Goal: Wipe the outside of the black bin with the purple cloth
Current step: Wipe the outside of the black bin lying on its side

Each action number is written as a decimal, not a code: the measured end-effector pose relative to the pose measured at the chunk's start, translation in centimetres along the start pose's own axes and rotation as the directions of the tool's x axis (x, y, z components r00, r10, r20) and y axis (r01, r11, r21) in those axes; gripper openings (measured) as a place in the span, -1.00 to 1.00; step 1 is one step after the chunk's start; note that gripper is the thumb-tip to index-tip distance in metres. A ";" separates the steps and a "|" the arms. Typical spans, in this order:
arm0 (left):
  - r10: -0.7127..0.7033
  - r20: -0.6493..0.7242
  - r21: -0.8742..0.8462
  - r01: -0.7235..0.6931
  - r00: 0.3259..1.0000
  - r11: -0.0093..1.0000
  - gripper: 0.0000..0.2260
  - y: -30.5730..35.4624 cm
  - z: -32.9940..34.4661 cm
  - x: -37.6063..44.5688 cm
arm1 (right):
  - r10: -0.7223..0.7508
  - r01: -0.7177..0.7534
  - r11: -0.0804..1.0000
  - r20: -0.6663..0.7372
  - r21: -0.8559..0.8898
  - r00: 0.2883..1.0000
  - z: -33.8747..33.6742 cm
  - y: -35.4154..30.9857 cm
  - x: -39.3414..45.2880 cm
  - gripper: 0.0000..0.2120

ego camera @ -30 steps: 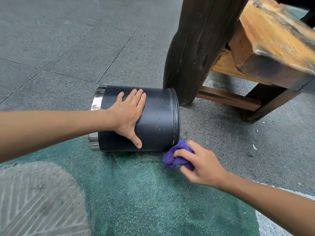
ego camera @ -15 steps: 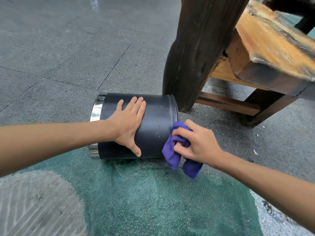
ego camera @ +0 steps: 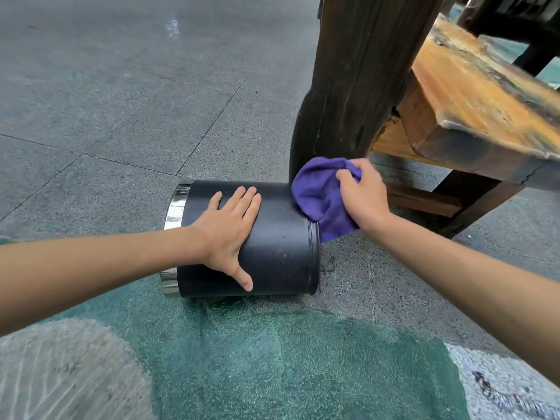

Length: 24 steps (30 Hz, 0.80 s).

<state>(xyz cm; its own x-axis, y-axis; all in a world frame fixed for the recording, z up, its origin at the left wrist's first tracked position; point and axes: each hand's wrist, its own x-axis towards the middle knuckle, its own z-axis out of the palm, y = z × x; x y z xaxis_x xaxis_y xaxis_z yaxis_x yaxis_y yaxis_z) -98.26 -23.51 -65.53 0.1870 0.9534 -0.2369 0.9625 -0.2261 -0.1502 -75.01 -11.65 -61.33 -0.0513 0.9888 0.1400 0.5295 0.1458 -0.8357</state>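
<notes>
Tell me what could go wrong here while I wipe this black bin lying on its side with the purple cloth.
The black bin lies on its side, steadied only by the flat left hand, so a hard wipe might roll it. The right hand works the purple cloth at the bin's end, close to the dark wooden post, so knuckles could scrape it.

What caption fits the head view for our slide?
Left hand steadies the black bin lying on its side while right hand wipes its end with purple cloth.
</notes>
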 end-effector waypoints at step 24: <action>-0.582 0.045 -0.671 0.456 0.812 0.585 0.03 -1.4 -0.2 -5.6 | 0.000 -0.036 0.981 0.184 0.193 0.983 2.6 3.0 -4.8 -0.46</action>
<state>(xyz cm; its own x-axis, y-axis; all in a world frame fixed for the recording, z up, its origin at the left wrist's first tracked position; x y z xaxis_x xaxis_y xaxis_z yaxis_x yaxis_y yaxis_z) -100.67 -28.51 -63.80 -0.4175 0.8966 -0.1478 0.7799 0.4371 0.4480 -75.40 -15.84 -65.87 -0.2061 0.9777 0.0405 0.3576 0.1138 -0.9269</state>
